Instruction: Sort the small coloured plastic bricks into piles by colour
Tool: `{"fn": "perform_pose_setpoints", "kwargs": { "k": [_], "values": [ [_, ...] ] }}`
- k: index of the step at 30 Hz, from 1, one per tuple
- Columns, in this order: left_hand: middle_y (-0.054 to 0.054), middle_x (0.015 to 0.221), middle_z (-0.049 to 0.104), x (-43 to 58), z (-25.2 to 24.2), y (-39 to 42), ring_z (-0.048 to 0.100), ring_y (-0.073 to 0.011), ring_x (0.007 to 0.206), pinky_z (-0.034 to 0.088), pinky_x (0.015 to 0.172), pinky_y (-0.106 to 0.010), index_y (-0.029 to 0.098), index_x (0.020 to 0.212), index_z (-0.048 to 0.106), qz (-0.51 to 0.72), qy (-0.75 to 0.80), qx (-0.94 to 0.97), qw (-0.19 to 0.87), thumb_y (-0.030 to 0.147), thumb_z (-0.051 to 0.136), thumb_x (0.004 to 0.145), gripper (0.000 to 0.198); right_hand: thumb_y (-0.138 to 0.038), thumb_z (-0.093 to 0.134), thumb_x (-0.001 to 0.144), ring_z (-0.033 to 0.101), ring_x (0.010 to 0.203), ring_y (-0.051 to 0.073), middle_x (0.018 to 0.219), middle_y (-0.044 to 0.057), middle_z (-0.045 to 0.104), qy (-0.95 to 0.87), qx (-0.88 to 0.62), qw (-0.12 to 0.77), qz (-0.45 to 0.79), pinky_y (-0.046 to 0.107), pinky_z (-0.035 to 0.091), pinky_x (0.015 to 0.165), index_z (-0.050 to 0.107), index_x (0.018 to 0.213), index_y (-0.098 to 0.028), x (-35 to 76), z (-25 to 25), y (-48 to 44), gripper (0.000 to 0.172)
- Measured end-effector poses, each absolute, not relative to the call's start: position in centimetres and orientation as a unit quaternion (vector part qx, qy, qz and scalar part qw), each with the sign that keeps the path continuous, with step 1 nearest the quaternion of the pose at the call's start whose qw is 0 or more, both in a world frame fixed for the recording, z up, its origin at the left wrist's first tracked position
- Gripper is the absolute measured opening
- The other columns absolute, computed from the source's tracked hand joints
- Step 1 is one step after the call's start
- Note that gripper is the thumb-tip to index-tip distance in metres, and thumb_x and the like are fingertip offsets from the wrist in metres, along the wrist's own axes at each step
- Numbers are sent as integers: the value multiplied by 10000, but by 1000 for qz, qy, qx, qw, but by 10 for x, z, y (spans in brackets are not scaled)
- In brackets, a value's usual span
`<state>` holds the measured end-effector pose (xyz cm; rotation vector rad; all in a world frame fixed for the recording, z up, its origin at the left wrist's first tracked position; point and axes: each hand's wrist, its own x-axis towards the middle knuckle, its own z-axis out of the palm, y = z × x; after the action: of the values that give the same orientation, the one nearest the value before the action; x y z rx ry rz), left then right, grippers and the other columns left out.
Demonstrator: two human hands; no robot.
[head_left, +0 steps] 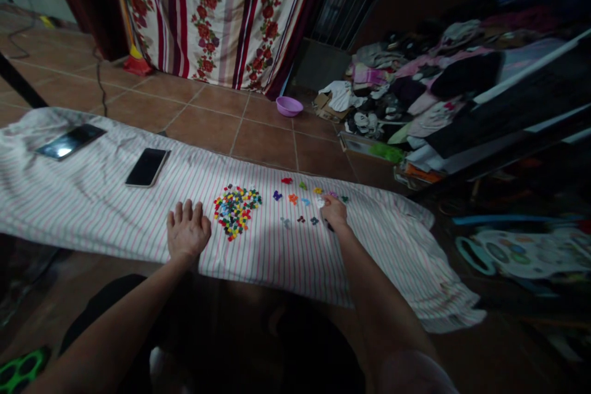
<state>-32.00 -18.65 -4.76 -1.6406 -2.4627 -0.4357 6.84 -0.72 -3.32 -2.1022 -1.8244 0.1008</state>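
My left hand [188, 231] lies flat on the striped cloth [272, 258], fingers stretched out, just left of a mixed pile of tiny coloured pieces [236, 209]. Right of that pile sit small single-colour groups, among them red pieces [287, 180], purple pieces [277, 195], orange pieces [293, 199], yellow pieces [318, 190] and brown pieces [301, 219]. My right hand [334, 212] reaches down with fingers together at some white pieces [320, 202]. Anything between its fingertips is too small to make out. Dark green pieces [345, 199] lie just beyond it.
Two dark-screened devices, a phone [146, 167] and a larger flat one [71, 141], rest on the cloth's left part. Behind are a tiled floor, a purple basin [289, 106] and a floral curtain [207, 18]. Heaped clothes [415, 74] fill the right background.
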Motion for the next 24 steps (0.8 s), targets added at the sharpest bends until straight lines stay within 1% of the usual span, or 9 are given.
{"fn": "perform_pose_setpoints", "kwargs": {
  "k": [3,8,11,14,16,20,24],
  "values": [
    [-129,1459,485,-320,-48,-186,342,-324,1404,224,1151,-498,178,1355,543,-147,-820,-548,75,352,336,914,517,-71,485,749,662,907,206,963,105,737,-633,-755,169,37,282,480,859,736,1079,-154,69,-31,-7,423],
    [-132,1460,482,-321,-45,-187,335,-323,1409,233,1145,-507,177,1348,545,-152,-818,-551,68,353,332,915,514,-65,435,796,639,992,227,1032,135,720,-649,-742,166,20,304,461,911,727,1088,-121,59,-22,-10,417],
    [-131,1465,478,-320,-44,-187,328,-315,1416,229,1149,-505,180,1351,539,-154,-819,-549,64,351,339,912,512,-70,411,804,616,1027,229,1059,141,706,-665,-723,183,18,309,447,941,720,1083,-110,46,-15,-14,419],
    [-128,1465,479,-320,-43,-187,324,-313,1420,222,1155,-505,179,1350,541,-159,-821,-545,60,350,341,911,512,-87,406,810,596,1053,216,1080,118,693,-691,-688,217,28,306,440,963,718,1060,-137,27,-10,-22,403],
    [-131,1465,478,-320,-42,-188,316,-317,1423,218,1157,-511,174,1347,545,-164,-820,-546,54,348,344,908,513,-106,411,817,592,1045,211,1067,103,689,-711,-659,243,43,312,447,962,717,1034,-160,11,-10,-31,379],
    [-136,1469,471,-320,-41,-189,299,-321,1431,207,1161,-521,165,1351,543,-185,-815,-548,39,338,354,900,519,-135,425,833,608,979,207,1028,107,678,-756,-582,285,97,313,473,925,716,985,-163,-32,-20,-60,329],
    [-143,1465,474,-320,-43,-188,312,-329,1422,217,1154,-520,160,1347,547,-176,-816,-548,47,336,346,907,514,-142,444,842,629,913,195,986,95,671,-785,-519,298,162,305,504,872,715,1005,-162,-81,-41,-92,317]
  ]
}}
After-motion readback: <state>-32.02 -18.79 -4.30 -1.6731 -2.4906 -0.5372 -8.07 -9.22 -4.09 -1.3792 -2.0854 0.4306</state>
